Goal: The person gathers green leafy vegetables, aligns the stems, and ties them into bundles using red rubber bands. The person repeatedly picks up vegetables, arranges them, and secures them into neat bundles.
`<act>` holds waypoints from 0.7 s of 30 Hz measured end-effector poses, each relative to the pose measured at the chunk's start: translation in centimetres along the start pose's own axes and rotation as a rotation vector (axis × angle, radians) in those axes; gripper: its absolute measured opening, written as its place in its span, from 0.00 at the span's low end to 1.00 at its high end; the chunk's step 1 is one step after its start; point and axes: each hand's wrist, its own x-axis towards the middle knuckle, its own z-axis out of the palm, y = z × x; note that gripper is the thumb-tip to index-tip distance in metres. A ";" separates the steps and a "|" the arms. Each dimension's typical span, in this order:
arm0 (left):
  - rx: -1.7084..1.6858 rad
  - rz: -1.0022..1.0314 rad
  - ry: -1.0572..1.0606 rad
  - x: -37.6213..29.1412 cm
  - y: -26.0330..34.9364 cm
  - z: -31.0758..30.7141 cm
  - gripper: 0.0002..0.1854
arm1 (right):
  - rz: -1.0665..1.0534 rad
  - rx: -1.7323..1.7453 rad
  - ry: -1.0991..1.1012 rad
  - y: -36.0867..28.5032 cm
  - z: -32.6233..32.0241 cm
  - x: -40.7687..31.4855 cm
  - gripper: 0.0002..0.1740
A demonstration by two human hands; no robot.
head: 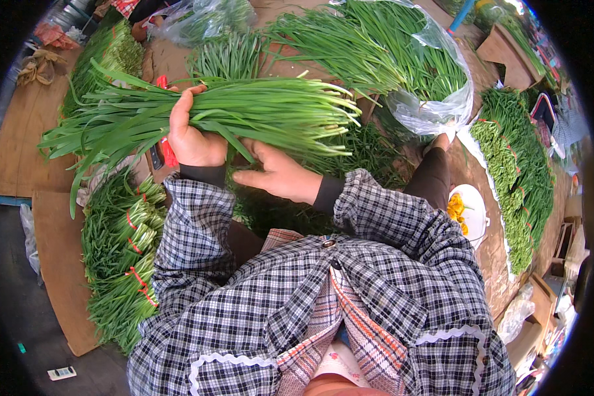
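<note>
A large loose bunch of green garlic chives (pixel 277 106) lies sideways in front of me, its pale stem ends to the right. My left hand (pixel 195 131) grips it near the leafy half, with the thumb over the top. Just below the bunch is my right hand (pixel 279 173), thumb spread away from the fingers; the fingertips reach the lower leaves. Behind my left wrist, red ties (pixel 168 152) hang beside a black knife handle (pixel 156 158). More loose greens (pixel 371 153) lie in shadow under the bunch.
Tied bundles of chives (pixel 123 267) are stacked at left, with more bundles (pixel 517 183) at right. A clear plastic bag (pixel 425 111) holds loose chives (pixel 401 49). A white stool-like lid (pixel 475 213) bears yellow flowers (pixel 456 213). Wooden boards (pixel 59 267) edge the left side.
</note>
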 end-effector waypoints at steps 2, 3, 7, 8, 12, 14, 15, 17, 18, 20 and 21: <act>0.004 -0.027 0.024 -0.4 -0.2 0.3 0.09 | 0.257 -0.046 -0.145 -0.2 -0.6 0.2 0.25; -0.018 -0.009 0.008 -0.4 -0.2 0.4 0.09 | 0.370 -0.058 -0.210 -0.2 -1.2 0.2 0.22; -0.032 0.038 -0.018 0.0 0.7 -0.1 0.10 | 0.243 -0.220 -0.310 0.9 -3.5 -1.1 0.19; -0.021 0.061 -0.035 0.3 1.1 -0.3 0.11 | 0.175 -0.524 -0.302 1.5 -4.2 -1.5 0.19; 0.020 0.182 0.036 1.5 3.0 -1.4 0.11 | 0.051 -1.086 -0.412 4.7 -8.5 -4.8 0.11; 0.022 0.198 0.048 2.1 4.0 -2.1 0.11 | 0.472 -1.186 -0.663 6.1 -10.3 -6.6 0.11; 0.016 0.200 0.060 2.3 4.4 -2.4 0.12 | 0.550 -1.247 -0.837 6.7 -10.9 -7.2 0.12; 0.001 0.209 0.057 2.7 4.7 -3.0 0.11 | 0.696 -1.184 -0.870 7.0 -11.7 -8.0 0.15; -0.007 0.214 0.041 2.8 4.7 -3.1 0.10 | 0.586 -1.069 -0.749 7.0 -11.7 -7.8 0.16; -0.069 0.223 0.033 3.0 4.7 -3.1 0.08 | 0.402 -0.886 -0.527 6.5 -11.4 -6.8 0.21; -0.118 0.220 0.050 3.0 4.6 -3.0 0.07 | 0.272 -0.789 -0.487 6.2 -11.1 -5.8 0.27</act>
